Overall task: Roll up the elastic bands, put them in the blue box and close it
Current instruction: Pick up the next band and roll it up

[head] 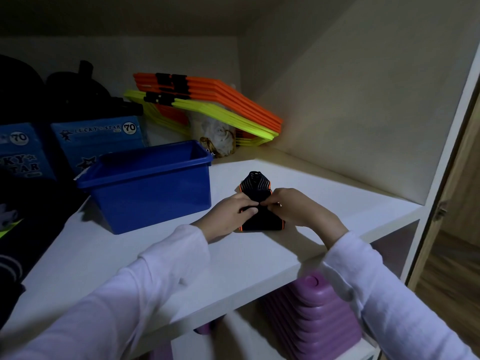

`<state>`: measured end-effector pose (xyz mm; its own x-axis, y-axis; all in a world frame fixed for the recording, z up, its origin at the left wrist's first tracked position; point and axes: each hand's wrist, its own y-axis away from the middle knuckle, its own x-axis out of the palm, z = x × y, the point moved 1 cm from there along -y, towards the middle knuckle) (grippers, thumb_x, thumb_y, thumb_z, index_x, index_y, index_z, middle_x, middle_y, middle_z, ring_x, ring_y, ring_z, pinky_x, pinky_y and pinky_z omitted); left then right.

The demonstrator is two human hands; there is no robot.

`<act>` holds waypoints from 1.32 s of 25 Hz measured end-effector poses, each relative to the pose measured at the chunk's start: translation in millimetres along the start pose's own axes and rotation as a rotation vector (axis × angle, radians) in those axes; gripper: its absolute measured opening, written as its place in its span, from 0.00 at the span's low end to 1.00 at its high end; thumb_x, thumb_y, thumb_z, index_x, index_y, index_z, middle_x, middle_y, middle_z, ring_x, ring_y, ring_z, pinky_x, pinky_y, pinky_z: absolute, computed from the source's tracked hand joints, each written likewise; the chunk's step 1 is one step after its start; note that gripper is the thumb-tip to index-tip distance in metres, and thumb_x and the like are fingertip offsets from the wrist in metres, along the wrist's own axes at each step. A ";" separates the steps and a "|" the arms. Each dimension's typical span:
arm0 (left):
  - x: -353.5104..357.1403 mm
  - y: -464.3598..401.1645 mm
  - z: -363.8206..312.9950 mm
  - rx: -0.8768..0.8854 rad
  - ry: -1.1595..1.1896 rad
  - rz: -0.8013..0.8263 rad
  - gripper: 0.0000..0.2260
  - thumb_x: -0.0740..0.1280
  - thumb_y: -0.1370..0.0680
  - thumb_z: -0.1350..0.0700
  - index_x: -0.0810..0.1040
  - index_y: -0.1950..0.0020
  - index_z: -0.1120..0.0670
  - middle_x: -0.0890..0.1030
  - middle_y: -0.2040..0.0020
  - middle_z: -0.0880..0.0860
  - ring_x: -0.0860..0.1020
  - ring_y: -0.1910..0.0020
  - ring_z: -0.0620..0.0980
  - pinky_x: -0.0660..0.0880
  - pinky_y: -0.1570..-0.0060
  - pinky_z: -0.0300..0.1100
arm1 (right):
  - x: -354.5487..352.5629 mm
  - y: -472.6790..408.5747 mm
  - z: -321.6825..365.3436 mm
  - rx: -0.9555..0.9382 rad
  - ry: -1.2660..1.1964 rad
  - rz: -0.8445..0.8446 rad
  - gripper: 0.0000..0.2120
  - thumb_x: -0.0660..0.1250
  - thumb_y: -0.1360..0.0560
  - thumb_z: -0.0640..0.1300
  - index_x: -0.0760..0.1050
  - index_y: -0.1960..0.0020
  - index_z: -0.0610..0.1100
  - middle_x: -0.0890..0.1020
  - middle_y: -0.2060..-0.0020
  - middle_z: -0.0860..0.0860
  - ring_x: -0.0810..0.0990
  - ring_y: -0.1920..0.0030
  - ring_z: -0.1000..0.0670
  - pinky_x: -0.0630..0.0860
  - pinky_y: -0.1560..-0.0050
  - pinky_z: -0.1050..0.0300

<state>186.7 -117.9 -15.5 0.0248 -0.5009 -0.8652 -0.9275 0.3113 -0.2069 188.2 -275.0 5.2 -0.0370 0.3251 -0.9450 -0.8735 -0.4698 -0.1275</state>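
A black elastic band with orange edges [255,184] lies on the white shelf [181,255], right of the blue box. Both hands pinch it at its middle: my left hand [231,214] from the left, my right hand [293,207] from the right, fingertips meeting. The band's far end bulges up with grey stripes; its near end rests flat by my wrists. The blue plastic box [150,188] stands open, without a lid, and its inside is dark. No lid is in view.
Orange and yellow flat frames [207,105] lean in the back corner behind a crumpled white bag [218,137]. Blue "Lucky Star" packs [96,141] and dark items fill the left. Purple stacked cones [311,315] sit below the shelf edge. The cupboard wall rises at right.
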 end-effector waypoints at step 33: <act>5.0 -18.3 12.3 -0.481 0.415 -0.213 0.13 0.65 0.24 0.54 0.69 0.65 0.58 0.73 0.64 0.56 0.72 0.60 0.55 0.68 0.64 0.42 | 9.9 -22.3 -18.9 0.336 -0.314 -0.074 0.23 0.63 0.25 0.56 0.73 0.38 0.39 0.79 0.48 0.41 0.77 0.47 0.43 0.68 0.56 0.58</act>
<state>208.4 -116.1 -21.7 0.1696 -0.8105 -0.5606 -0.9835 -0.1756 -0.0436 216.5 -276.7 -7.0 -0.0682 0.6047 -0.7935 -0.9862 -0.1611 -0.0380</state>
